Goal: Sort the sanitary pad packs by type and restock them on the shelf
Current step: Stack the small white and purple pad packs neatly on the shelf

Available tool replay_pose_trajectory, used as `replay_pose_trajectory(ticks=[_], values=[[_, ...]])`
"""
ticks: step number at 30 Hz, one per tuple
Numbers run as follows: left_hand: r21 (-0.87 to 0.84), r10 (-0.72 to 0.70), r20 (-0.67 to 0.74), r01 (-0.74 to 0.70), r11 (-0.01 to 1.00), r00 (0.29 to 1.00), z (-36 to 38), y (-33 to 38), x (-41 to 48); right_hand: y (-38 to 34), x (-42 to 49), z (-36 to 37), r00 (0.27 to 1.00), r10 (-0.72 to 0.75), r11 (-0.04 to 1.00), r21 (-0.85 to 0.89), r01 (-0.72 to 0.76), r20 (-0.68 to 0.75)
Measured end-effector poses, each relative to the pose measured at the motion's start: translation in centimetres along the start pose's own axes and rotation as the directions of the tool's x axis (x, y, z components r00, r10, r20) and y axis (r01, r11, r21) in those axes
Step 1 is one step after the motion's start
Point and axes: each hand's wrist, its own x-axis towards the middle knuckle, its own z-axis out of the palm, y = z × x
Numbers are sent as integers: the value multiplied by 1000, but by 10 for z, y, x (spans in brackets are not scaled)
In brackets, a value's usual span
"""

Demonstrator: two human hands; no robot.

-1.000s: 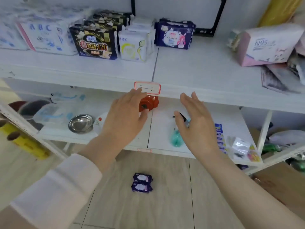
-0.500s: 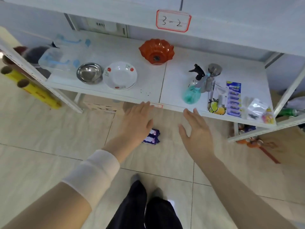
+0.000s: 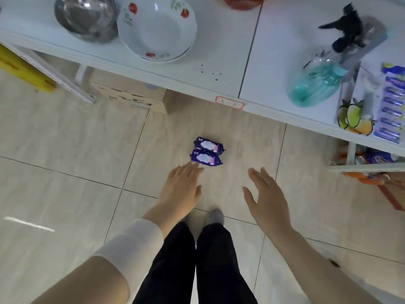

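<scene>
Two small purple sanitary pad packs lie side by side on the tiled floor, the nearer pack (image 3: 206, 158) and the farther pack (image 3: 209, 145) touching each other. My left hand (image 3: 182, 186) reaches down with straight fingers, its fingertips just at the nearer pack's left end. My right hand (image 3: 266, 193) hovers open to the right of the packs, fingers spread, holding nothing. Both hands are empty.
A white shelf (image 3: 219, 84) juts out above the floor, carrying a steel bowl (image 3: 85, 17), a flowered white bowl (image 3: 156, 27), a spray bottle (image 3: 324, 75) and battery cards (image 3: 390, 102). A cardboard box (image 3: 129, 96) sits under it. My legs (image 3: 197, 260) stand below the packs.
The view has tilted down from the upper shelf to the floor. Both hands dropped from shelf height toward the two purple packs, and my left fingertips now reach the nearer one.
</scene>
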Motion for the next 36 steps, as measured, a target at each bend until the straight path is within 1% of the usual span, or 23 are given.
replay_pose_trajectory(ticks=[3,6,8,10,14,16,18,21,24,27,29,31,34,36], values=[[22,-36,70,34,999,997,64,-27,43,29,42,55,997,-33,999,-15,34,63],[24,-58,72,57,998,996,129,-56,93,65,95,116,993,-88,996,-26,90,82],[-12,-72,67,73,997,995,172,-78,130,93,132,160,990,-106,994,-18,108,89],[-51,-59,17,60,997,998,214,-101,169,121,172,207,988,-125,992,11,125,93],[-106,48,-130,-62,992,990,289,-148,235,163,244,287,978,-192,979,84,186,78],[-117,115,-205,-141,983,972,319,-169,260,179,273,315,964,-260,964,71,256,51],[-89,196,-275,-228,970,941,345,-190,281,196,293,339,949,-314,949,44,313,37],[-91,265,-324,-308,947,908,369,-209,300,214,312,362,937,-350,933,85,350,-12],[-137,301,-380,-375,917,875,381,-218,308,221,325,368,925,-377,912,153,380,-51],[-193,306,-406,-408,893,861,383,-220,316,222,338,364,934,-358,910,215,354,-19],[-264,272,-401,-394,880,875,383,-219,323,221,346,362,940,-340,915,231,330,1],[-374,213,-383,-362,854,899,380,-218,327,219,353,361,942,-335,913,249,324,1],[-542,155,-337,-326,774,929,376,-213,331,219,362,359,946,-325,903,295,312,-2],[-639,111,-317,-299,709,942,375,-213,333,218,368,357,956,-295,901,337,275,8]])
